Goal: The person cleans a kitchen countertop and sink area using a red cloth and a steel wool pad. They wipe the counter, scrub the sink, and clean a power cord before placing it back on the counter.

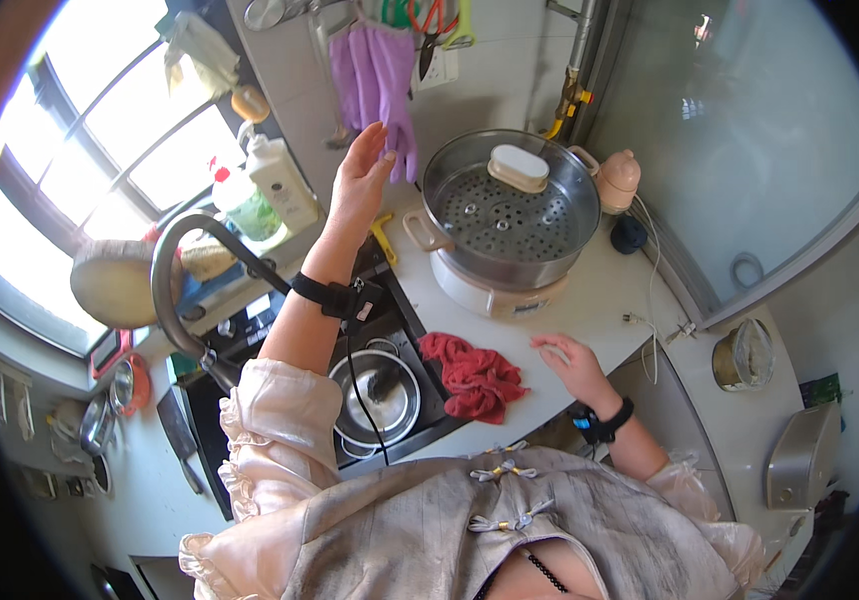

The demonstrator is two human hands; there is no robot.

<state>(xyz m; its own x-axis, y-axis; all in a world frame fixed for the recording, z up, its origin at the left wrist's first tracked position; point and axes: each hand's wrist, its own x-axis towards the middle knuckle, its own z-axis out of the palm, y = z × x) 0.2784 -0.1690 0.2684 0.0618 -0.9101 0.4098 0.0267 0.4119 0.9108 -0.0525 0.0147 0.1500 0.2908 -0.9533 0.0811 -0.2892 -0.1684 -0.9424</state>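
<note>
My left hand [363,174] is raised in front of purple rubber gloves [377,82] that hang on the wall; its fingers are slightly bent and nothing shows in them. Over the counter's front part hovers my right hand [578,369], loosely curled and apparently empty, right of a crumpled red cloth [474,379]. An electric steamer [512,262] with a glass lid and a pale oval knob [518,166] stands at the back, between and beyond the hands. A metal pot [377,397] holding something dark sits in the black sink [414,330].
A curved faucet [167,277] rises beside my left forearm. Soap bottles [279,184] line the window ledge. A yellow scraper [384,238] lies near the steamer. A white cord [654,285] crosses the counter at right. A cleaver [177,431] lies left of the sink.
</note>
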